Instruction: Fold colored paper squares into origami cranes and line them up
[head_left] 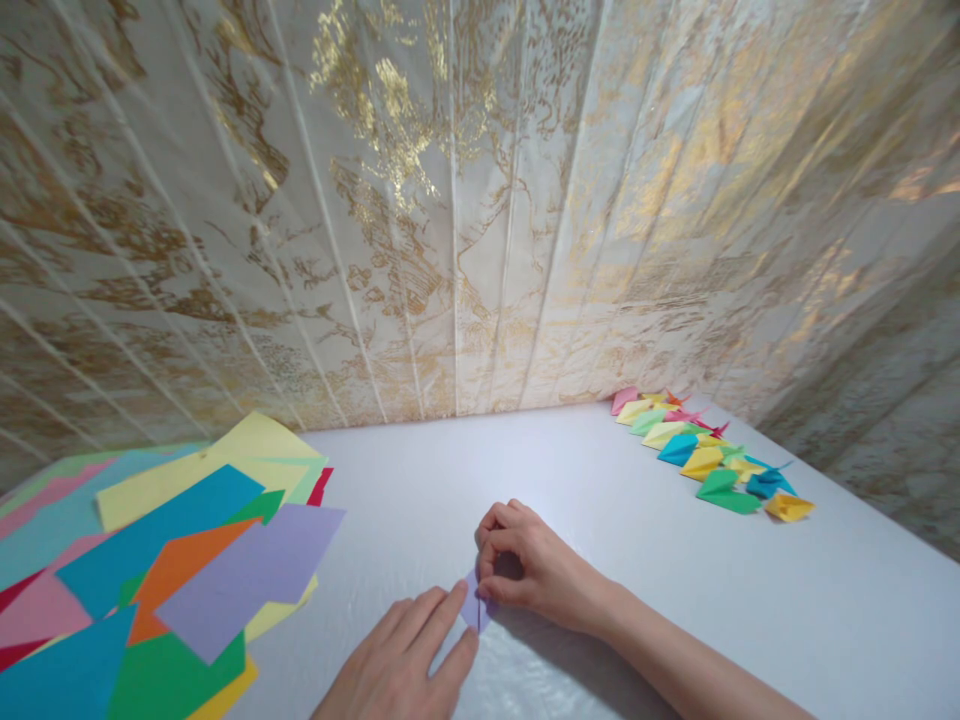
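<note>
Using the white worktop (pixel 420 500) as firm backing. Keeping loose coloured paper sheets (pixel 187 565) heaped along its left edge, probably within reach. Lining folded paper figures (pixel 701 462) along its right edge toward the far corner, seemingly clear of the folding space. Laying the left hand (pixel 409 650) down, fingers apart, apparently steadying the purple folded paper (pixel 472 608) centrally between side edges; pinching its right side with the right hand (pixel 538 557).

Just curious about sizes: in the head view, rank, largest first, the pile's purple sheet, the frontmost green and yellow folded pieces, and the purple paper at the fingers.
1. Purple sheet
2. Green folded piece
3. Yellow folded piece
Can't rank: purple paper, partly covered.
</note>
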